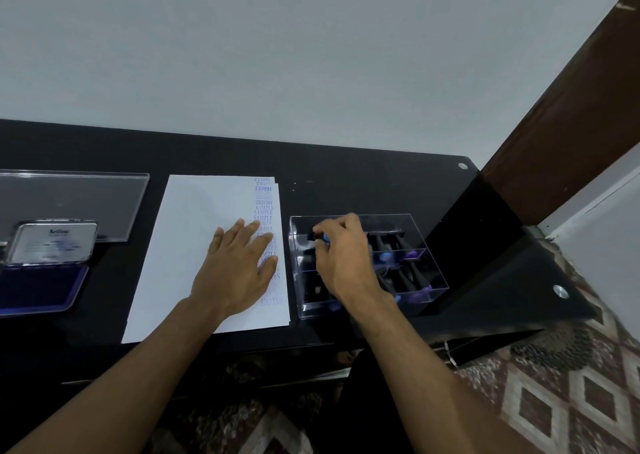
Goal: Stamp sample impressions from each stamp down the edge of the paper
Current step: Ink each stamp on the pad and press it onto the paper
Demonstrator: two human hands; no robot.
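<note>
Broadly, all places below are taken from the paper as landmark.

Desk: the black desk (363, 176) carries everything, and its dark top makes the white sheet easy to line up against.

Paper: the paper (194, 245) lies flat in the middle of the desk, long side running away from the person, so its right edge sits nearest the stamps. A column of blue impressions (265, 207) runs down that edge; FRAGILE, AMENDED and SAMPLE are readable, while the lower ones are faint or covered.

Clear stand: a clear acrylic stand (69, 204) sits left of the paper, its purpose unclear.

Stamp box: the clear compartment box (408, 219) stands just right of the paper, holding dark-handled stamps (398, 245) with blue and purple undersides, a short reach from the stamped edge.

Ink pad: the open ink pad (38, 289) lies well left of the paper, lid (52, 242) tipped up, probably ready for inking.

Left hand: the left hand (239, 266) rests flat on the paper's right part, fingers straight and slightly spread over the lower impressions, seemingly to pin the sheet.

Right hand: the right hand (343, 256) is over the box's left side, right of the paper, fingers curled narrow and pinching a blue-tipped stamp (322, 237); whether it is being lifted out or set back cannot be told.
</note>
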